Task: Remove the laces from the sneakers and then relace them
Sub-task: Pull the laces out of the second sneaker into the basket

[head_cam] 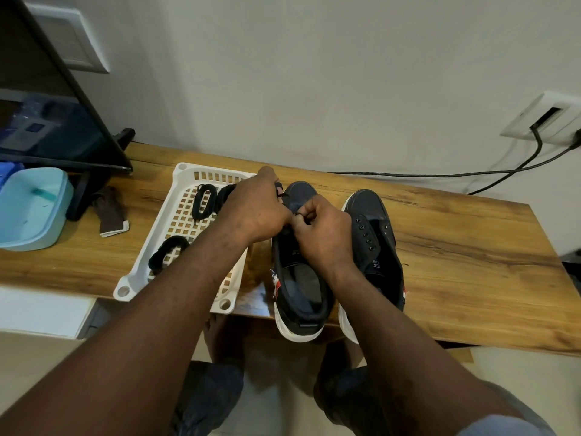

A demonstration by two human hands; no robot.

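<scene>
Two dark sneakers with white soles stand side by side on the wooden table, heels toward me. The right sneaker (375, 240) shows bare eyelets with no lace. Over the left sneaker (298, 278) my left hand (257, 209) and my right hand (323, 231) meet at the eyelet area, both pinching a black lace (284, 195) that is mostly hidden under my fingers. In the white plastic basket (176, 196) to the left lie coiled black laces (204, 201), and another black bundle (166, 253) sits nearer me.
A black monitor (63, 105) on its stand fills the far left, with a light blue tub (31, 212) and a folded brown cloth (110, 212) beside it. Black cables (440, 175) run along the table's back edge to a wall socket (547, 118). My knees are below the table's front edge.
</scene>
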